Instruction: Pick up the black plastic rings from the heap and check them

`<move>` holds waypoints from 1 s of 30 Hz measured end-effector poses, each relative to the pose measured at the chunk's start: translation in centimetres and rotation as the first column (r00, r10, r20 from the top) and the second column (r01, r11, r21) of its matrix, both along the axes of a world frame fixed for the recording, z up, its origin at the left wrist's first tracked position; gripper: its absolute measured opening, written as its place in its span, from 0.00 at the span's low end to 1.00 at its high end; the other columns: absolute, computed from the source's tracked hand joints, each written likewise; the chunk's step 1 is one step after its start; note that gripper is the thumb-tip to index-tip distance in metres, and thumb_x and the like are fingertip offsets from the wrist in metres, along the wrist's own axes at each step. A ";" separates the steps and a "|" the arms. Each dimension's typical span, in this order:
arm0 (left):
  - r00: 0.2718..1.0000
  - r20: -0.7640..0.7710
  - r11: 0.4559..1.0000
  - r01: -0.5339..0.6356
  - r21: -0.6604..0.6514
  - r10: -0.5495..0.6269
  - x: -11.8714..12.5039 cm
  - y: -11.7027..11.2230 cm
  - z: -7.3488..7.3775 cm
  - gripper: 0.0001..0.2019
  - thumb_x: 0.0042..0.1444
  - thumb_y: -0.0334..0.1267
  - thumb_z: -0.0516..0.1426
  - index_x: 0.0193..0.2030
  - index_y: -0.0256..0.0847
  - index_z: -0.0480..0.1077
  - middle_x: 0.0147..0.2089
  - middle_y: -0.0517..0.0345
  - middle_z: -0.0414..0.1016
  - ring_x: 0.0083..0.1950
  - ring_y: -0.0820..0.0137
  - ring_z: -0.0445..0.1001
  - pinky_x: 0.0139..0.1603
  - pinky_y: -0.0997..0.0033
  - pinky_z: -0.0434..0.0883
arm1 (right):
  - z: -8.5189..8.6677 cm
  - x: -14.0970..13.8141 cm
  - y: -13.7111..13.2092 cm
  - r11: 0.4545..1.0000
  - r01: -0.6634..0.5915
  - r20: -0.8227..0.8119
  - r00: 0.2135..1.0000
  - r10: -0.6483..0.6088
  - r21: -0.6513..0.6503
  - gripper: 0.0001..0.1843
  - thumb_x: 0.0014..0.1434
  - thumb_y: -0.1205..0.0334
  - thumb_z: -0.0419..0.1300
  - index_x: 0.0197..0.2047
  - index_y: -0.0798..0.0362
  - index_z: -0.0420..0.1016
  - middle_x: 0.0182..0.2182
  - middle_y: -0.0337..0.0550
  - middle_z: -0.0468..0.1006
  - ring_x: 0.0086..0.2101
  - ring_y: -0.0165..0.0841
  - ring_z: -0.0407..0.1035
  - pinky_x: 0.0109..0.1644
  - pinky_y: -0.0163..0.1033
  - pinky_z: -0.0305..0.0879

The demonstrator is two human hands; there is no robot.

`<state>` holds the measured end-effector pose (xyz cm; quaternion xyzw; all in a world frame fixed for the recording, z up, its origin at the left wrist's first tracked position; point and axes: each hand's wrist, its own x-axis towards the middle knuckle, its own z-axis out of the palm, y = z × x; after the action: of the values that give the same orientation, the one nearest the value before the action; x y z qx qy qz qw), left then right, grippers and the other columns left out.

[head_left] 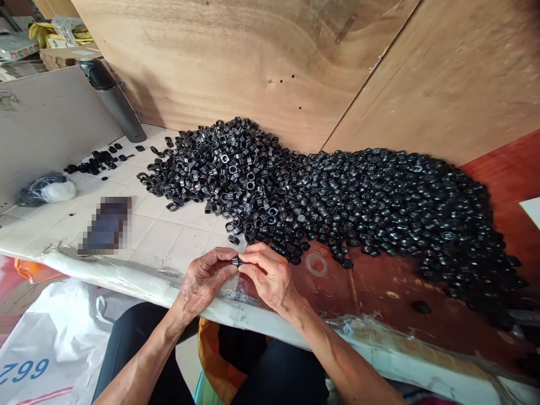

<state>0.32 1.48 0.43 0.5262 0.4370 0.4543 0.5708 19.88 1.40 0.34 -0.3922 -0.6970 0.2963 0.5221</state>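
My left hand [205,277] and my right hand [265,274] meet at the table's near edge. Both pinch one small black ring part [236,261] between their fingertips. Just beyond them spreads a large heap of black plastic rings [228,163] on the left. It merges into a wider heap of black caps [400,208] on the right. A few loose rings [234,228] lie closest to my fingers.
A dark grey bottle [116,101] leans at the back left. A small row of black parts [95,162], a bundled bag [46,189] and a blurred flat object [105,225] lie on the white tiled table [164,236]. Plywood boards [270,62] wall the back. White sacks [54,343] sit below.
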 end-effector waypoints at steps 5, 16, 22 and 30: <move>0.999 0.035 1.000 -0.023 0.018 0.023 0.2 0.0 0.0 0.11 0.59 0.41 0.69 0.47 0.42 0.81 0.51 0.55 0.82 0.52 0.66 0.81 0.57 0.70 0.77 | -0.2 -0.1 0.2 0.966 -0.040 -0.166 0.986 -0.003 -0.255 0.07 0.64 0.67 0.67 0.45 0.49 0.84 0.41 0.43 0.82 0.36 0.33 0.78 0.39 0.35 0.77; 1.000 0.001 0.999 -0.008 0.047 0.008 0.3 -0.1 -0.1 0.09 0.61 0.40 0.68 0.47 0.42 0.80 0.50 0.54 0.82 0.51 0.65 0.81 0.56 0.67 0.77 | 0.1 0.0 0.2 0.994 -0.003 -0.053 0.999 -0.003 -0.110 0.07 0.65 0.65 0.68 0.45 0.48 0.87 0.40 0.44 0.83 0.40 0.35 0.79 0.45 0.39 0.77; 0.999 -0.018 0.993 -0.036 0.116 0.038 0.3 -0.1 0.0 0.08 0.62 0.38 0.67 0.47 0.43 0.80 0.50 0.55 0.82 0.50 0.66 0.81 0.55 0.67 0.77 | 0.2 -0.1 0.2 0.979 0.001 -0.113 0.993 -0.024 -0.205 0.08 0.63 0.68 0.69 0.43 0.47 0.87 0.40 0.42 0.83 0.38 0.33 0.78 0.40 0.35 0.75; 1.000 -0.025 0.996 -0.013 0.084 0.015 0.5 -0.2 0.1 0.09 0.62 0.39 0.66 0.48 0.41 0.79 0.50 0.53 0.82 0.47 0.66 0.81 0.51 0.68 0.78 | 0.3 -0.2 -0.1 0.987 -0.009 -0.091 0.996 -0.006 -0.162 0.08 0.65 0.66 0.67 0.46 0.49 0.86 0.40 0.44 0.81 0.37 0.33 0.77 0.38 0.35 0.74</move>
<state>0.79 1.32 0.53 0.5525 0.4283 0.4695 0.5393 19.63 1.32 0.61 -0.4192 -0.6462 0.3700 0.5195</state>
